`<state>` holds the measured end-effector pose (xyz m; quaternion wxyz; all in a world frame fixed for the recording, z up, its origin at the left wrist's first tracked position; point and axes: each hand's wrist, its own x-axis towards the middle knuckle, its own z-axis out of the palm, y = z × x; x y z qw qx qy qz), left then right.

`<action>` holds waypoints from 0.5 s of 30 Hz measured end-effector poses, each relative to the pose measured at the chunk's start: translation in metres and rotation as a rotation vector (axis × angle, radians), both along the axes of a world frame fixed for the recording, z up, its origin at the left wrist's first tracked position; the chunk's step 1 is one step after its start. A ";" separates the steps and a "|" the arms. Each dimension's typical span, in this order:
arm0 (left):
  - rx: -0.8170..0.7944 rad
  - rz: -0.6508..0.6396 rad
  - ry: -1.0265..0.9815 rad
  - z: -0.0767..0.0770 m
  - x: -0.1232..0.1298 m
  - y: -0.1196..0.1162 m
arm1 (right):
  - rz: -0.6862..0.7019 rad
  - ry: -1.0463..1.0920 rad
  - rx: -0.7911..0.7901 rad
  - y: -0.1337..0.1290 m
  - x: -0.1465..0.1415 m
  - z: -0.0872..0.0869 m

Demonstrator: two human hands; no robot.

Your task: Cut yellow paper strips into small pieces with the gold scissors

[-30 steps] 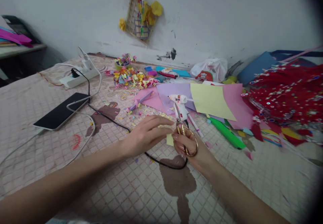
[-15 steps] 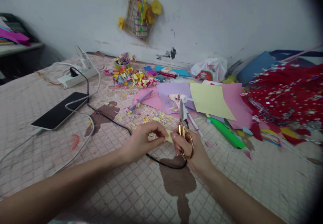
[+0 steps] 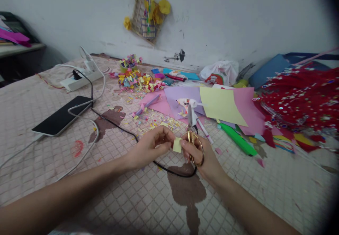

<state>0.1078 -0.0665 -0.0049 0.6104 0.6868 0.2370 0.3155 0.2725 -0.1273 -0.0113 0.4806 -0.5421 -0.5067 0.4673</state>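
My right hand (image 3: 202, 154) is closed around gold-handled scissors (image 3: 190, 129), whose blades point up and away from me. Its thumb and finger also pinch a small piece of yellow paper (image 3: 177, 145) by the right edge. At the left edge of that piece are the bent fingertips of my left hand (image 3: 153, 145), with the thumb close beside it. Whether a left finger lies behind the paper is hard to see. Beyond the hands, a white glue gun (image 3: 189, 103) lies on coloured sheets, partly covered by the scissor blades.
A yellow sheet (image 3: 222, 104) lies over pink and purple ones. A green cutter (image 3: 238, 139) is at the right, near red beaded decoration (image 3: 304, 101). Paper scraps (image 3: 137, 81) are heaped behind. On the left lie a phone (image 3: 62, 116), a power strip (image 3: 82, 79) and looping cables.
The yellow paper piece has turned and now shows its broad face. My left thumb has shifted slightly left off it. The scissors stay in my right hand.
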 end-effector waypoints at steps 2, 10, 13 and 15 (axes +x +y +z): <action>-0.072 -0.001 -0.013 0.001 0.000 0.000 | 0.042 -0.028 -0.024 0.000 0.001 0.001; -0.246 0.083 0.063 -0.001 0.001 0.003 | 0.141 -0.060 -0.106 0.000 -0.002 0.005; -0.341 0.061 0.060 -0.002 0.000 0.004 | 0.096 -0.085 -0.089 0.001 -0.001 0.007; -0.383 -0.005 0.086 -0.003 0.000 0.003 | 0.043 -0.073 -0.061 0.002 0.001 0.009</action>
